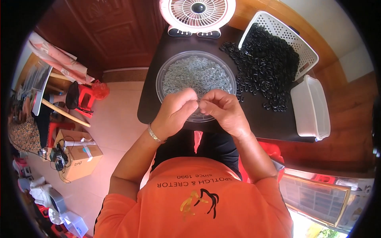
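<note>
Both hands meeting over the round tray [164,71] on the worktop [270,119]: left hand [174,111] & right hand [224,113] fingers pressing together, pinching sth tiny btwn them, prob a small grey part [198,104]; could be slipping back into the heap if grip's loosening.

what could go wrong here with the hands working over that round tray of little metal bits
1. Both hands, left hand and right hand, pinch something tiny at the fingertips above the round clear tray; whatever slips might fall past its near rim to the floor.
2. The black rings spill from the tilted white basket across the dark table; a right forearm sweep could scatter them.
3. The small fan stands close behind the tray and could be knocked.
</note>
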### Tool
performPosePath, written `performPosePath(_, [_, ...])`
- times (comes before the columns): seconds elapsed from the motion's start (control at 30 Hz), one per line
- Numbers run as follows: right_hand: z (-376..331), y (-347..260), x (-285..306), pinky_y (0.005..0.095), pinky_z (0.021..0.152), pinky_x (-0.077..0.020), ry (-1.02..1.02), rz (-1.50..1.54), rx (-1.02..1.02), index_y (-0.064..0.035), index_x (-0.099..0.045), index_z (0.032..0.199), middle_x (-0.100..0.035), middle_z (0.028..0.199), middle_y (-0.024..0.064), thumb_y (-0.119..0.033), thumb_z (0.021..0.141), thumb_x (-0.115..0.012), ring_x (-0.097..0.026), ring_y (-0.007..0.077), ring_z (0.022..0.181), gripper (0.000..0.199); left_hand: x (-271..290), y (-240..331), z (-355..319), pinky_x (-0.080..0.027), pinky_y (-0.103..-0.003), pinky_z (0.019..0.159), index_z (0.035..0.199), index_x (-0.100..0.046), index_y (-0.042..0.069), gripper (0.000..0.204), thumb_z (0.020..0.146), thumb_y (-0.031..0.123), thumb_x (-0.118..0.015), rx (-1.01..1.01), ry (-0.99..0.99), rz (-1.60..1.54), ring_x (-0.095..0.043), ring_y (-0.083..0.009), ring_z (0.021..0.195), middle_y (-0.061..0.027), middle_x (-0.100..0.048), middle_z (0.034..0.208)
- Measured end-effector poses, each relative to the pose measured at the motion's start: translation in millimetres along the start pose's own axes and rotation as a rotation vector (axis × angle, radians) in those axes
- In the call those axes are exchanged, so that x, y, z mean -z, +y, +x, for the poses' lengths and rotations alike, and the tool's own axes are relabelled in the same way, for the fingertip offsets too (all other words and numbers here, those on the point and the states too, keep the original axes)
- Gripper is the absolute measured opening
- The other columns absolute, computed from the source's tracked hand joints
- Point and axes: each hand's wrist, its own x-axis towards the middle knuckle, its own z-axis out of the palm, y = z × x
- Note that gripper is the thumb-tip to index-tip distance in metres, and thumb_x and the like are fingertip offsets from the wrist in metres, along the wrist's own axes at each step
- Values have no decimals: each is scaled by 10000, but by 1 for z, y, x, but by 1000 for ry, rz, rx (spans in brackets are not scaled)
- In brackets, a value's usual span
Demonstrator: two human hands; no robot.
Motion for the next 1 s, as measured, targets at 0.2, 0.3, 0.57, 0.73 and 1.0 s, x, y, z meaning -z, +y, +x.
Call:
performPosePath(0.2, [-4, 0, -11, 251, 600, -468, 54, -302, 94, 12, -638, 851, -623, 714, 28, -78, 868, -645, -552, 55, 664, 91, 0, -6, -12, -398, -298, 559, 850, -530, 3, 185, 896, 179, -558, 96, 0, -21, -458, -145, 583, -86, -489, 659])
performPosePath(0.3, [-5, 3, -16, 269, 578, -476, 114, -340, 146, 9, -633, 839, -634, 717, 75, -59, 840, -645, -579, 104, 629, 70, -4, -7, -18, -397, -287, 553, 848, -530, 2, 205, 906, 197, -556, 75, 49, -21, -462, -129, 582, -75, -500, 657])
performPosePath(0.57, [-2, 4, -14, 342, 605, -508, 117, -903, 855, -70, -627, 935, -635, 804, 69, -14, 707, -721, -618, 260, 688, 253, 10, 3, -23, -395, -234, 513, 837, -556, 37, 284, 954, 286, -487, 402, -139, -438, -512, -107, 554, -19, -555, 684])
performPosePath(0.73, [-4, 3, -16, 336, 613, -512, 81, -929, 885, -70, -637, 978, -646, 836, 71, -49, 691, -757, -630, 256, 709, 312, 8, -1, -26, -377, -219, 490, 836, -545, 61, 220, 937, 250, -501, 475, -121, -719, -492, -93, 523, -12, -535, 653])
performPosePath(1.0, [-18, 7, -20, 336, 650, -523, 74, -785, 665, -70, -669, 957, -649, 855, 58, -86, 684, -771, -632, 240, 769, 292, -2, -2, -42, -390, -218, 519, 871, -558, 53, 149, 917, 191, -529, 458, -98, -523, -512, -97, 551, -13, -544, 675])
